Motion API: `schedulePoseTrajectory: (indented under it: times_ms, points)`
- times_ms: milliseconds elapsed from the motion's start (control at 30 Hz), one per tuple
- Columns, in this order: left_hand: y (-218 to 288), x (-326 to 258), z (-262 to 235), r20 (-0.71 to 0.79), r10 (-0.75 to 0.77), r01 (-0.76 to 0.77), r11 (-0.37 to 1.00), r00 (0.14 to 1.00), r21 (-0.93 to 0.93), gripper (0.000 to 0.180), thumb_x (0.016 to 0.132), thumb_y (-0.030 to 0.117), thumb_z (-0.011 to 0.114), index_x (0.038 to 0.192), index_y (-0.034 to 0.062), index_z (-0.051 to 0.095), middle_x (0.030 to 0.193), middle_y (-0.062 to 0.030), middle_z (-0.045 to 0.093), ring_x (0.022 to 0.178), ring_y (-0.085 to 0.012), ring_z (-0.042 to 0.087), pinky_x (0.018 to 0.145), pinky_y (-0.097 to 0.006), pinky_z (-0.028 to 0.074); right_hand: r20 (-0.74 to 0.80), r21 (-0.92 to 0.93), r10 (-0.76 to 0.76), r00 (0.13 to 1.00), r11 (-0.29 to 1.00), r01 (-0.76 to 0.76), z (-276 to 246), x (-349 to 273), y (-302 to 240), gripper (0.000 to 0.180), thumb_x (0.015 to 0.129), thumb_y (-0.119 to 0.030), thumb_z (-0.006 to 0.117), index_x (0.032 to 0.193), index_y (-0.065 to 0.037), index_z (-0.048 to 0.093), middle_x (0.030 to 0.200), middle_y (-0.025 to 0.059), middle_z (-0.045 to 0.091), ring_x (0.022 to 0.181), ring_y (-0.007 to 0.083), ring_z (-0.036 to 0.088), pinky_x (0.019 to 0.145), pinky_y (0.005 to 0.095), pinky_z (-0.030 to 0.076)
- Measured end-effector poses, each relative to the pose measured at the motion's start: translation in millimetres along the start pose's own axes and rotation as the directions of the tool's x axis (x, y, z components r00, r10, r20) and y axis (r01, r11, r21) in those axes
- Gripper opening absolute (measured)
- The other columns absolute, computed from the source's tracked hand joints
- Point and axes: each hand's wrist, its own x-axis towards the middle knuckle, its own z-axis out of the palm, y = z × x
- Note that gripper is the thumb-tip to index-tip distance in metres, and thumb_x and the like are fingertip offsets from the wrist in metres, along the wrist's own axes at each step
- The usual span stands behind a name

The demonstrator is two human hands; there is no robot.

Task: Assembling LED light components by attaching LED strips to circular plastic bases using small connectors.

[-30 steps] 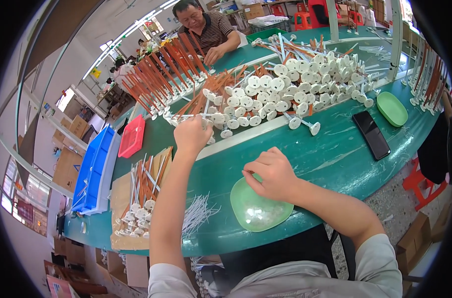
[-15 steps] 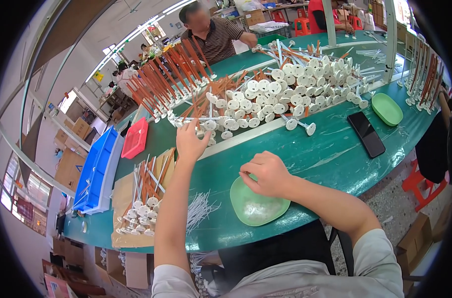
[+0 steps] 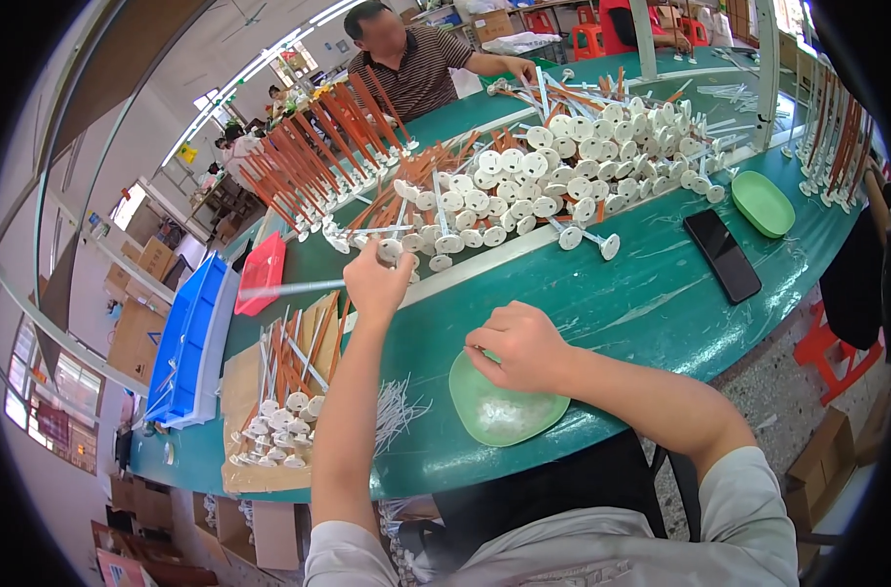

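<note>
My left hand is closed around a white plastic rod with a disc head; the shaft sticks out sideways to my left, blurred, above the near edge of the green bench, just in front of the big heap. My right hand rests on the rim of the near green dish, fingers curled down into it as if pinching something small. I cannot tell whether anything is between them, since the fingertips are hidden under my knuckles.

The dish holds a thin scatter of small pale pieces, too tiny to name. It sits at the bench edge right before me.

Judging by how things lie, the work is well short of finished. The cardboard sheet on my left carries a modest batch of rods, white and orange, lying with their disc heads toward me, and a loose bundle of thin white strips lies beside it. The heap of white disc-headed rods across the middle of the bench is far larger, with orange rods fanned out at its far left.

Further out, a second green dish on my right looks empty, with a black phone lying flat near it. A red tray and a blue bin sit at the left end; I cannot see what is in them. A person in a striped shirt works at the far side.
</note>
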Motion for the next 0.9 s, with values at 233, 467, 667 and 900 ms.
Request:
schedulePoseTrajectory:
  times_ms: [233, 467, 667, 900]
  points:
    - [29, -66, -44, 0.006, 0.136, -0.134, 0.98, 0.991, -0.144, 0.029, 0.07, 0.019, 0.081, 0.087, 0.0005, 0.066, 0.071, -0.009, 0.069, 0.062, -0.0183, 0.067, 0.061, -0.03, 0.052, -0.123, 0.067, 0.057, 0.991, 0.997, -0.049, -6, 8, 6, 0.009, 0.073, -0.01, 0.074, 0.078, -0.008, 0.067, 0.067, 0.0055, 0.063, 0.061, 0.0227, 0.061, 0.056, 0.035, 0.048]
    - [62, -116, -96, -0.05, 0.448, -0.45, 0.892, 0.893, -0.045, 0.033, 0.064, 0.014, 0.084, 0.089, 0.002, 0.066, 0.069, -0.007, 0.063, 0.059, -0.0218, 0.061, 0.051, -0.03, 0.046, -0.127, 0.145, -0.119, 0.985, 0.98, 0.137, -8, 7, -2, 0.021, 0.072, -0.016, 0.078, 0.087, -0.006, 0.067, 0.072, 0.0076, 0.064, 0.061, 0.0245, 0.061, 0.054, 0.034, 0.049]
    - [58, -124, -103, -0.041, 0.547, -0.547, 0.837, 0.836, -0.012, 0.037, 0.062, 0.011, 0.085, 0.09, 0.0004, 0.065, 0.068, -0.0052, 0.061, 0.057, -0.0213, 0.059, 0.054, -0.032, 0.047, -0.122, 0.2, -0.164, 0.979, 0.962, 0.186, -9, 8, -12, 0.031, 0.071, -0.019, 0.08, 0.096, -0.006, 0.068, 0.076, 0.0082, 0.065, 0.063, 0.0251, 0.061, 0.056, 0.0339, 0.051]
    - [68, -116, -86, -0.02, 0.549, -0.547, 0.829, 0.836, -0.112, 0.037, 0.061, 0.005, 0.083, 0.094, 0.0007, 0.065, 0.068, -0.0066, 0.062, 0.059, -0.0239, 0.061, 0.054, -0.032, 0.048, -0.134, 0.276, -0.194, 0.972, 0.935, 0.225, 5, 5, -3, 0.035, 0.072, -0.018, 0.08, 0.1, -0.003, 0.068, 0.077, 0.0098, 0.067, 0.064, 0.024, 0.065, 0.055, 0.0317, 0.052]
